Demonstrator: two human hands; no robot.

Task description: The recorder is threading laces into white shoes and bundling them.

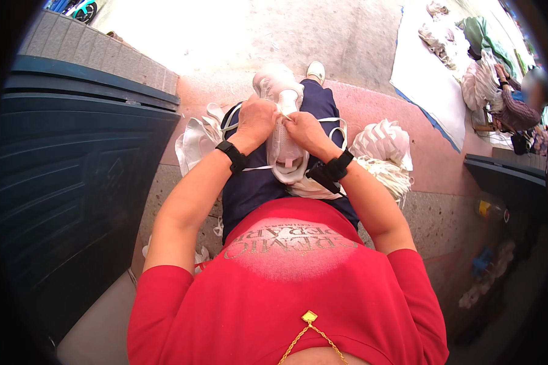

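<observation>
A pale, partly see-through piece that looks like a shoe upper (pixel 284 152) lies lengthwise on my lap, with a white, rounded end towards my body. A thin white lace (pixel 342 129) loops out from it on both sides. My left hand (pixel 257 121) is closed over its far left part, fingers pinched at the lace. Close beside it, my right hand (pixel 307 131) pinches the lace between thumb and finger. The fingertips of both hands nearly meet over the middle of the piece. Another whitish rounded piece (pixel 277 78) shows just beyond my hands.
By my right thigh lie a stack of similar white pieces (pixel 382 143) and a bundle of white laces (pixel 388 176). More white pieces (pixel 198 139) sit at my left. A dark blue door (pixel 79 176) stands left. Far right, another person (pixel 517 106) sits near a white sheet (pixel 429 79).
</observation>
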